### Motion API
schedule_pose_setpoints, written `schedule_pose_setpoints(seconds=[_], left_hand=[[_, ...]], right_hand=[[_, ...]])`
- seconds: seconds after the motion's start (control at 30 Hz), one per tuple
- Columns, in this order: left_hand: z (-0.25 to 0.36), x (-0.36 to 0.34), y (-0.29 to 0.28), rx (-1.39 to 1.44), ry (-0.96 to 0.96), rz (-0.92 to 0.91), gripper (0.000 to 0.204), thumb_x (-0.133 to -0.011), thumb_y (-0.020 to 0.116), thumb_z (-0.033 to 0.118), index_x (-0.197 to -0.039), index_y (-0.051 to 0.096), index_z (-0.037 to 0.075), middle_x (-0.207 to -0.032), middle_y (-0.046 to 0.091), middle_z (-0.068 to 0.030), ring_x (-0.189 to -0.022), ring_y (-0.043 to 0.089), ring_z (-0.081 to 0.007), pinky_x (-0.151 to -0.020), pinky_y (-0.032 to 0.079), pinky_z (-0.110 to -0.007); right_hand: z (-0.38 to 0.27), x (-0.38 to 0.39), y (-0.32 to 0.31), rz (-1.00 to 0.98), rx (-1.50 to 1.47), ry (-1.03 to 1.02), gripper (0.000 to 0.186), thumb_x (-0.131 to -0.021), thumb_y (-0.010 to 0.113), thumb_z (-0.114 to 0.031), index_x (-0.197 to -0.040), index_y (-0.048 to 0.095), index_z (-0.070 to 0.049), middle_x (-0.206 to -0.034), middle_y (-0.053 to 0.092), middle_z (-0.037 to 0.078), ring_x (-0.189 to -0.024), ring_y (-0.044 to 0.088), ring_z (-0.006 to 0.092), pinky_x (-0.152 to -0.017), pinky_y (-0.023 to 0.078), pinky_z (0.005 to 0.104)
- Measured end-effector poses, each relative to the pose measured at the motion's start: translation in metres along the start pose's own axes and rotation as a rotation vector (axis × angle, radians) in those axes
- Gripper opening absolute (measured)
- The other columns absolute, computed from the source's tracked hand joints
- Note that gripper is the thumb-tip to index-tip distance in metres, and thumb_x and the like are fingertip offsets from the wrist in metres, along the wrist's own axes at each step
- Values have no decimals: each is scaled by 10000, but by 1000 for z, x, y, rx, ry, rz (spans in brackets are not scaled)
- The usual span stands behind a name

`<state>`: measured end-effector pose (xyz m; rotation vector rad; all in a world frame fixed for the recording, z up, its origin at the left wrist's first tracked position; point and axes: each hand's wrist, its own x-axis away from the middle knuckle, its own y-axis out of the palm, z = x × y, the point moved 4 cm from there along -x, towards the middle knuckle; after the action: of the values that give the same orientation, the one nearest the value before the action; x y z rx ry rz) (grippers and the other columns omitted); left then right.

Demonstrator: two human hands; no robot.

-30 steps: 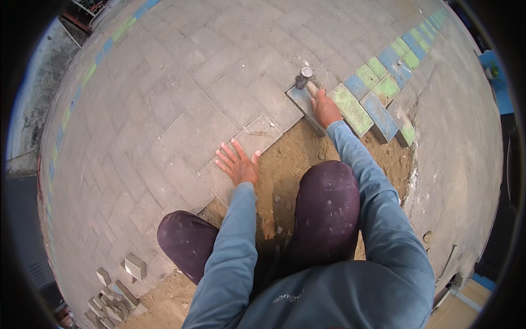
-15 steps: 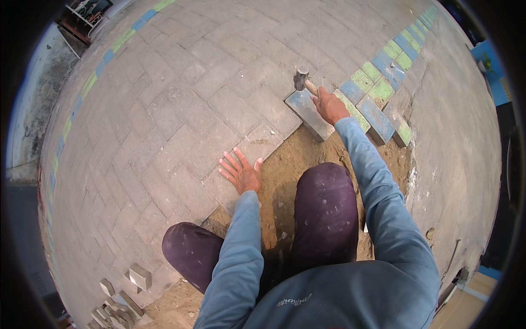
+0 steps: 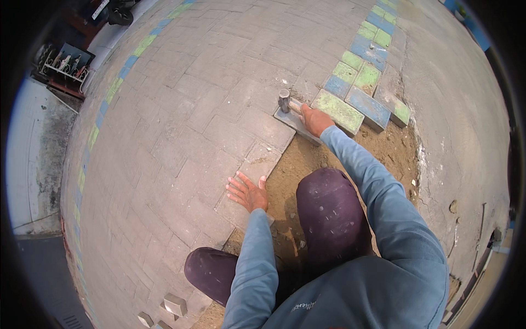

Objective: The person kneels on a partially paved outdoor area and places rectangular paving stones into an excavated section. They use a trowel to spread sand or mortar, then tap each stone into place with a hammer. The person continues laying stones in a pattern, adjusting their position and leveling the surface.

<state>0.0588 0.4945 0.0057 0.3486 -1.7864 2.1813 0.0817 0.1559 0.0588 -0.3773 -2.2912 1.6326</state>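
Observation:
My right hand (image 3: 316, 120) is closed around the wooden handle of a small hammer (image 3: 284, 101). The dark metal head is at the far left end of a grey paving block (image 3: 297, 127); I cannot tell whether it touches. That block borders the sand bed (image 3: 307, 156), partly covered by my right hand. To its right are a green-painted block (image 3: 338, 111) and a blue-painted block (image 3: 368, 108). My left hand (image 3: 249, 194) lies flat, fingers spread, on the laid grey pavers (image 3: 192, 164) by the sand's edge.
My bent knees (image 3: 331, 214) are over the sand. Loose block pieces (image 3: 175, 304) lie at the lower left. A concrete strip (image 3: 455, 148) runs along the right. Blue and green painted blocks (image 3: 367, 49) form a band at the far right, with another band (image 3: 113, 90) along the left.
The view has shifted, moving the ground within the picture. The hammer head has gone from the grey block's far edge to over its left end. That block now shows less of its side.

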Motion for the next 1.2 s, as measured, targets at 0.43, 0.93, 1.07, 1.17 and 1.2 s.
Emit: schedule_pose_setpoints(seconds=[0.43, 0.93, 1.07, 1.17, 1.2], left_hand=[[-11, -3, 2, -29, 12, 60, 980, -1009, 375, 697, -1640, -21, 59, -1676, -72, -301, -1535, -122, -509, -1210, -82, -643], [6, 1, 2, 20, 6, -7, 970, -1017, 403, 666, -1642, -59, 87, -1681, -140, -269, -1535, -185, -476, -1208, -141, -615], [-18, -7, -12, -9, -28, 40, 973, -1014, 397, 673, -1642, -55, 84, -1682, -132, -271, -1536, -178, -478, -1210, -133, -619], [-4, 0, 3, -16, 14, 28, 979, -1011, 396, 680, -1642, -54, 83, -1681, -124, -276, -1537, -169, -481, -1211, -121, -623], [5, -2, 3, -23, 26, 24, 981, -1009, 396, 683, -1642, -53, 82, -1680, -122, -278, -1536, -167, -484, -1211, -117, -625]], right_hand=[[-29, -3, -24, 2, -54, -26, 329, -1015, 567, -310, -1171, 496, -29, -938, 707, 276, -887, 707, 461, -766, 564, 546], [-1, -18, -10, -17, -3, -11, 303, -1038, 544, -314, -1137, 484, -34, -896, 696, 301, -855, 697, 492, -745, 552, 580], [-58, 18, -39, 189, -188, -37, 301, -1040, 544, -314, -1120, 482, -30, -883, 697, 296, -840, 700, 488, -734, 554, 581], [-12, 10, 8, 48, -90, 41, 307, -1028, 557, -303, -1126, 491, -20, -978, 700, 299, -886, 709, 460, -748, 549, 568], [7, -4, 4, 59, -55, 26, 339, -1036, 552, -332, -1123, 484, -12, -946, 689, 321, -846, 701, 485, -719, 540, 585]])
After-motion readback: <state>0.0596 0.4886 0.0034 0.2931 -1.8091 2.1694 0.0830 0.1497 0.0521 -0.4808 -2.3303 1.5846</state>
